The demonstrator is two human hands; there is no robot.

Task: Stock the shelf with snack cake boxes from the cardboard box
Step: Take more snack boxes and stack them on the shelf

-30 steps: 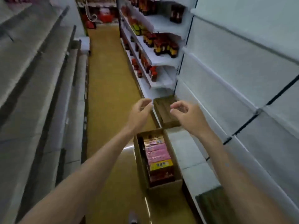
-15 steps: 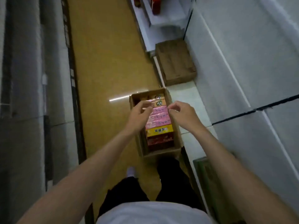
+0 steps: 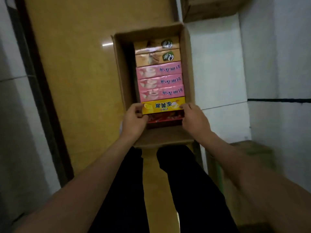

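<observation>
Head view: two hands lift at a yellow snack cake box in an open cardboard box on the floor.

Floor (image 3: 80, 81) fills the 9 o'clock side, white shelf (image 3: 218, 64) the 3 o'clock side; the cardboard box (image 3: 118, 68) stands between, packed with a row of tan, pink and red boxes. Left hand (image 3: 133, 121) and right hand (image 3: 193, 119) grip the yellow box (image 3: 162, 106) by its ends, fingers curled round it. Fingertips are hidden behind the box edges; the red box (image 3: 164, 118) beneath is mostly covered and dim.
</observation>
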